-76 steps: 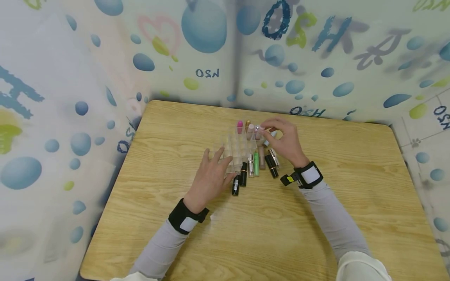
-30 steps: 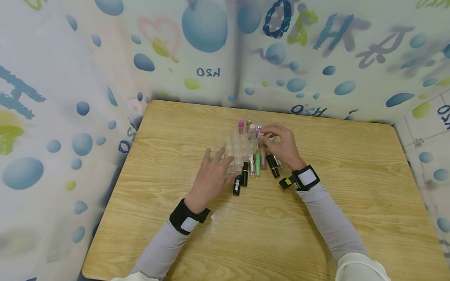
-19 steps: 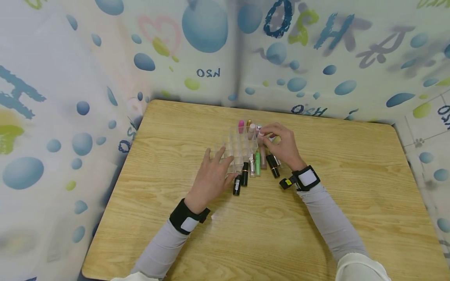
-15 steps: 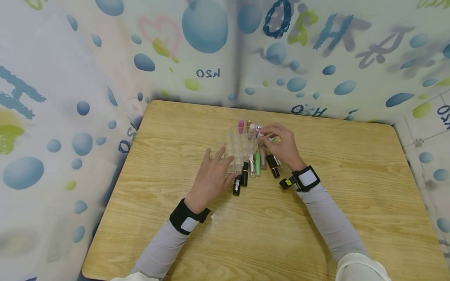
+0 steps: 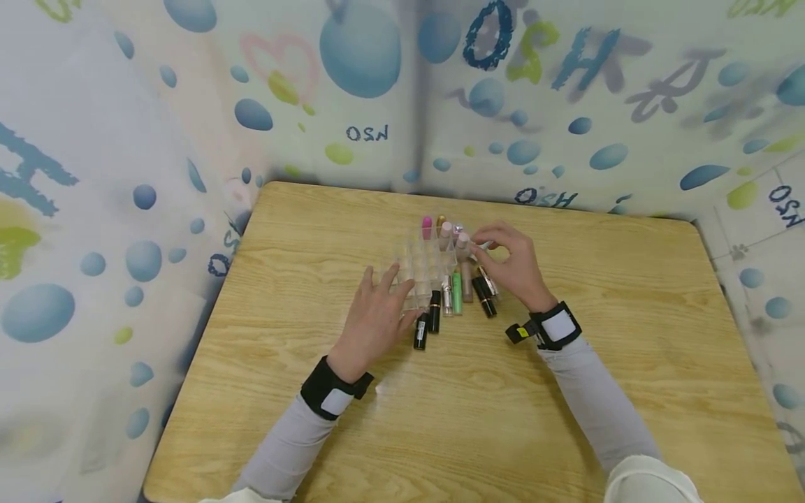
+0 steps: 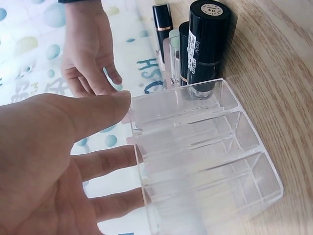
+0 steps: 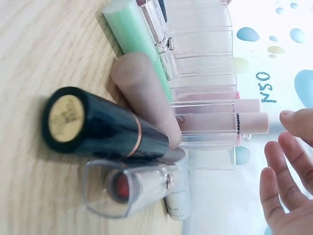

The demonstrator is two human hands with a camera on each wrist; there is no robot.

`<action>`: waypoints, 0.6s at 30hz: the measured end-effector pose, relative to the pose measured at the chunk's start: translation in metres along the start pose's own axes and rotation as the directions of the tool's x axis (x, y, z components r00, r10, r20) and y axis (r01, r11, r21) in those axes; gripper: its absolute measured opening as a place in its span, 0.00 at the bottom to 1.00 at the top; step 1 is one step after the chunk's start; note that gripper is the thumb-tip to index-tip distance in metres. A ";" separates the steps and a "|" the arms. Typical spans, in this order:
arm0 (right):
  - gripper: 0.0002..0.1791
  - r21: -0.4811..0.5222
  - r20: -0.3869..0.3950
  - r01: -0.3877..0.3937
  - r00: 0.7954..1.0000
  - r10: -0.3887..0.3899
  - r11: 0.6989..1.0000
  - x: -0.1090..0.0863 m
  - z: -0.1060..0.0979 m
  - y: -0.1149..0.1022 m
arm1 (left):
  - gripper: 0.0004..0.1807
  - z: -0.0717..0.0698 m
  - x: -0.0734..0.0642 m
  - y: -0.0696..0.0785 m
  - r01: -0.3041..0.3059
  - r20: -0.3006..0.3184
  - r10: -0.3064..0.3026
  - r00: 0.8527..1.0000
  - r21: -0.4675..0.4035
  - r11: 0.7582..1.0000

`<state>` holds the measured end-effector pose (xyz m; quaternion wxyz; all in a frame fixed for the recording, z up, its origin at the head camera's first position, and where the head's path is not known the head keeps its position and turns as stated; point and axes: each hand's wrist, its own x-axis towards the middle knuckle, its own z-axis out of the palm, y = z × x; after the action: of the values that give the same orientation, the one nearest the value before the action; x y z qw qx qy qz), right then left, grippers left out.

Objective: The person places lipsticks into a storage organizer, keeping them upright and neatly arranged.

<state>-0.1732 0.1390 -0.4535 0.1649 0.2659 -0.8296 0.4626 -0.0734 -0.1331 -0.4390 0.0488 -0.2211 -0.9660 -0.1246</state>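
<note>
Looking down at wood-grain table (image 5: 503,419). Resting left hand (image 5: 373,320) on clear compartment tray (image 5: 413,261) at centre of frame, with thumb and fingers straight along its rim. See black lipsticks (image 5: 434,311) and green tube (image 5: 458,292) lying just below and right of tray. Got right hand (image 5: 512,264) right of tray, with fingers parted, gripping nothing, just beside pale pink tube (image 5: 462,244) standing in upper-right compartment. Further up, find magenta tube (image 5: 427,227) at tray's far edge, then bubble-print wall (image 5: 361,52).
</note>
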 end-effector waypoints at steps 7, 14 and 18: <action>0.08 -0.062 0.094 -0.060 0.993 0.065 0.996 -0.026 -0.016 -0.012 | 0.29 -0.002 0.000 0.000 0.022 0.011 -0.022 1.000 -0.038 0.999; 0.09 -0.163 0.118 -0.154 0.978 0.174 0.975 -0.061 -0.026 -0.026 | 0.29 0.000 -0.001 0.002 0.035 0.024 -0.034 0.999 -0.061 0.998; 0.12 -0.203 0.070 -0.236 0.965 0.254 0.950 -0.077 -0.022 -0.028 | 0.27 0.000 -0.001 0.005 0.015 -0.015 -0.016 1.000 -0.072 0.997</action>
<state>-0.0942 0.1681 -0.4633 0.0915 0.1652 -0.9039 0.3838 -0.0701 -0.1289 -0.4383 0.0473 -0.2143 -0.9622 -0.1614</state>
